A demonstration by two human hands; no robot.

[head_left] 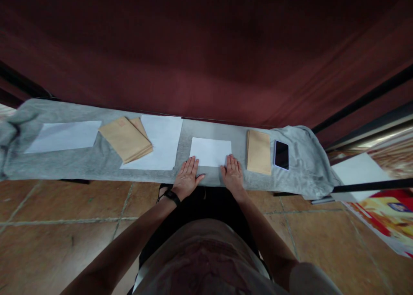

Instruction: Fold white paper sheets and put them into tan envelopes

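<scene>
A small white sheet of paper (211,152) lies flat on the grey cloth directly in front of me; whether it is folded I cannot tell. My left hand (188,174) rests palm down at its lower left corner, fingers stretched out. At the lower right corner my right hand (232,173) lies flat too, its fingertips touching or just beside the edge. Neither hand holds anything. Right of the paper is a pile of brown envelopes (259,152). To the left, more brown envelopes (126,139) lie partly over larger white sheets (164,142).
A phone (282,155) lies on the bench's grey cloth (222,131) at the right. Another white sheet (64,135) is at the far left. A dark red curtain-like surface (206,62) rises behind the bench. A red and yellow printed box or bag (387,217) stands low at the right.
</scene>
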